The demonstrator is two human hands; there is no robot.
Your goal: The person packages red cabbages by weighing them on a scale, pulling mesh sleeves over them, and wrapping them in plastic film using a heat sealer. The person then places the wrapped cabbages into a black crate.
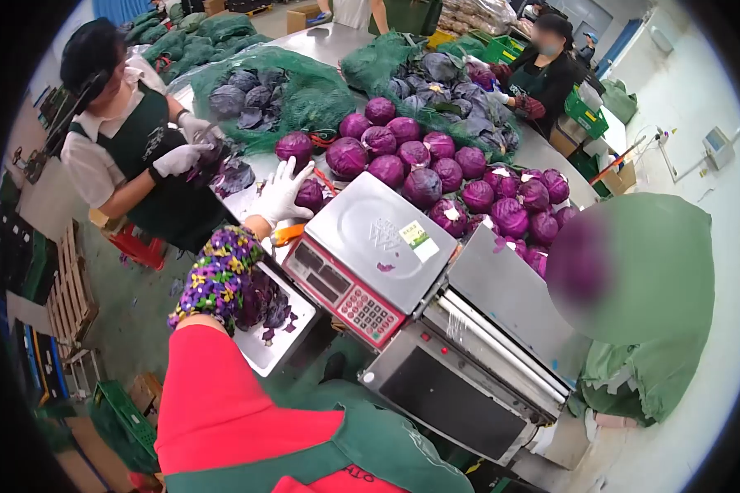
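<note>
My left hand (283, 194), in a white glove, reaches forward past the left corner of the scale with its fingers spread. Its fingertips are right at a peeled red cabbage (310, 195), and another red cabbage (294, 149) lies just beyond them. Below the wrist an orange handle (288, 235) pokes out beside the scale (376, 238), whose metal plate carries a small label and a purple leaf scrap. Many more peeled cabbages (387, 170) are heaped behind the scale. My right hand is out of the picture.
A film wrapping machine (460, 378) stands right of the scale. Leaf trimmings fill a white tray (292, 329) under my forearm. Green net bags (321, 94) of untrimmed cabbages lie at the back. One co-worker (144, 156) trims at left; another (543, 78) works at back right.
</note>
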